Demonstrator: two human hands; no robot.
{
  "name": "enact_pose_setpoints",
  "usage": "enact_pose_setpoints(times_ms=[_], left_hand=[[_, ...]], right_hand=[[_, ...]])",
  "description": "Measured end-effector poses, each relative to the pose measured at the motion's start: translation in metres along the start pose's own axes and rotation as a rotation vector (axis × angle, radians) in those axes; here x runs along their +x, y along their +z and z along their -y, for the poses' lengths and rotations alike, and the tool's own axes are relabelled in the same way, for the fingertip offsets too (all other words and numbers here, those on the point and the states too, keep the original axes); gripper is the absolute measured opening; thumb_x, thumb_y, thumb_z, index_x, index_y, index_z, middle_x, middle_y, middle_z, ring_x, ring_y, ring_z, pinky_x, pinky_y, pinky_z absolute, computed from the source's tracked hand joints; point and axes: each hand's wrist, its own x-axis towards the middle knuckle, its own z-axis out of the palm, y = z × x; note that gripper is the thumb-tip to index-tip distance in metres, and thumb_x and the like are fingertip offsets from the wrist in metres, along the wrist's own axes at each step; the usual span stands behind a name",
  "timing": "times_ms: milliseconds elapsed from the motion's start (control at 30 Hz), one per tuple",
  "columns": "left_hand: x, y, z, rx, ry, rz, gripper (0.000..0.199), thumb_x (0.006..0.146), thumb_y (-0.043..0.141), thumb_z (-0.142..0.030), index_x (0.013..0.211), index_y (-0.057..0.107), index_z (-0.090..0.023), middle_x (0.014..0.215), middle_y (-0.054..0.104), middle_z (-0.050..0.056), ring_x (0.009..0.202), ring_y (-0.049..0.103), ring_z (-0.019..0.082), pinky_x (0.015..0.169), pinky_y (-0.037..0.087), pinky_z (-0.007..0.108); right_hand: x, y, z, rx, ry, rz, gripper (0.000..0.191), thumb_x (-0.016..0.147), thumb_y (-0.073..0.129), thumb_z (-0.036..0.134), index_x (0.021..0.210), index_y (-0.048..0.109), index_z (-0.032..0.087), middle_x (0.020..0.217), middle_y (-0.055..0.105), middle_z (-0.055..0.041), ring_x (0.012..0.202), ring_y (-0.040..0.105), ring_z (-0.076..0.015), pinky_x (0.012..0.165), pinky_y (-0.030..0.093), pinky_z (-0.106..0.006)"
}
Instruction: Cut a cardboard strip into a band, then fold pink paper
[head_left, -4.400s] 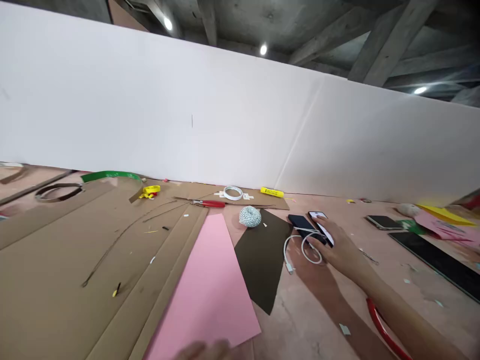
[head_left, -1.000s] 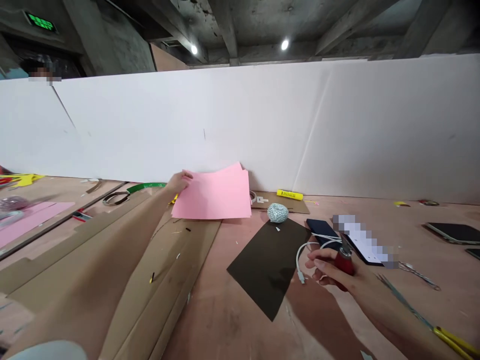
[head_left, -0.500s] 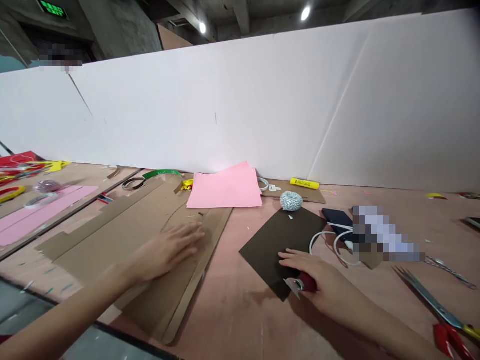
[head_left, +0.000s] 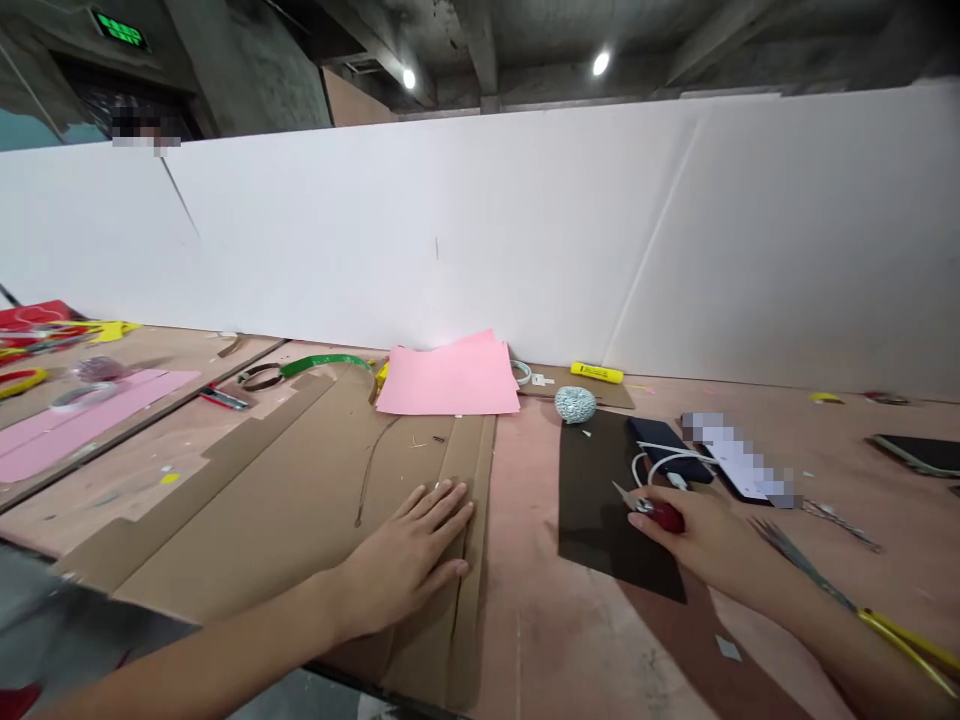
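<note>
My left hand (head_left: 409, 560) lies flat with spread fingers on a large brown cardboard sheet (head_left: 262, 500), close to its folded right edge. In my right hand (head_left: 694, 525) is a red-handled craft knife (head_left: 660, 513), its short pointed blade bared and aimed to the left. That hand hovers over or rests by a dark sheet (head_left: 600, 515); contact is unclear. A white cable (head_left: 664, 457) loops just behind the knife. Right of my forearm lie scissors with yellow handles (head_left: 900, 635), partly hidden by the arm.
Pink paper sheets (head_left: 450, 380) lie at the back by the white partition (head_left: 360, 240). A silvery yarn ball (head_left: 575, 404), a yellow tube (head_left: 597, 372), a dark power bank (head_left: 667, 445) and a pixelated phone (head_left: 739, 460) sit around the dark sheet. A red cutter (head_left: 223, 397) lies left.
The cardboard has swung round and shifted right, with my left hand now nearer its right edge. The dark sheet has turned. My right hand with the knife has moved right and slightly away from me.
</note>
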Motion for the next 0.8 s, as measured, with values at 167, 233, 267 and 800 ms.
enact_pose_setpoints(times_ms=[167,233,267,800], left_hand=[[0.023,0.003,-0.025,0.015,0.006,-0.047,0.069,0.109,0.049,-0.056,0.162,0.045,-0.012,0.17,0.041,0.022,0.159,0.039,0.041,0.122,0.043,0.06],[0.036,-0.009,-0.023,0.013,0.039,-0.054,0.064,0.107,0.054,-0.057,0.154,0.055,-0.014,0.161,0.054,0.022,0.149,0.054,0.039,0.114,0.052,0.053],[0.045,-0.018,-0.017,0.011,0.061,-0.057,0.057,0.107,0.056,-0.054,0.148,0.06,-0.015,0.154,0.062,0.02,0.139,0.062,0.035,0.108,0.056,0.05],[0.144,-0.032,0.136,0.231,0.091,-0.215,0.037,0.103,0.069,-0.037,0.134,0.065,-0.018,0.136,0.067,0.012,0.119,0.068,0.027,0.102,0.06,0.051]], right_hand=[[0.001,0.014,0.017,0.09,0.033,-0.083,0.024,0.077,0.076,0.054,0.082,0.069,0.032,0.079,0.075,-0.0033,0.077,0.066,-0.0309,0.072,0.047,-0.04],[0.003,0.024,0.024,0.185,0.06,-0.086,0.029,0.076,0.08,0.054,0.087,0.065,0.031,0.08,0.071,-0.0004,0.076,0.064,-0.0274,0.07,0.047,-0.038],[0.004,0.029,0.027,0.241,0.075,-0.082,0.032,0.075,0.081,0.053,0.09,0.063,0.031,0.08,0.069,0.0011,0.073,0.062,-0.0249,0.067,0.047,-0.035],[0.007,0.069,0.061,0.755,0.205,-0.097,0.053,0.085,0.075,0.053,0.127,0.051,0.03,0.078,0.065,0.0064,0.044,0.039,-0.0079,0.044,0.026,-0.023]])
